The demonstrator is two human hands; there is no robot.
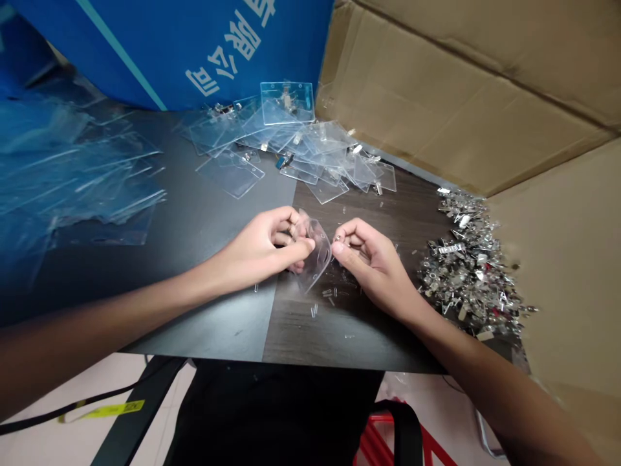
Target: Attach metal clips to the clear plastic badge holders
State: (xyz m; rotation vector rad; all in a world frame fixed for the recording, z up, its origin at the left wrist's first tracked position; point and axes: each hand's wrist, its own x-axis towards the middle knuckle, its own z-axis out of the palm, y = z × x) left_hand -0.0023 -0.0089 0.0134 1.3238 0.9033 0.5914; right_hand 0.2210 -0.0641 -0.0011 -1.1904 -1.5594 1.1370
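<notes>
Near the middle of the table, my left hand (284,246) pinches a clear plastic badge holder (315,259) between thumb and fingers. The holder is bent, with its slotted edge facing right. Close by that edge, my right hand (366,255) is closed, thumb against forefinger. A small shiny metal piece, seemingly a badge clip (338,239), shows at its fingertips; the rest is hidden by the fingers. Whether the clip touches the holder I cannot tell.
Clear badge holders with clips (310,149) lie heaped at the back. A large stack of clear holders (87,175) is at left, a pile of metal clips (475,272) at right. Cardboard (460,84) and a blue panel (204,39) border the table. Small plastic scraps (330,294) lie nearby.
</notes>
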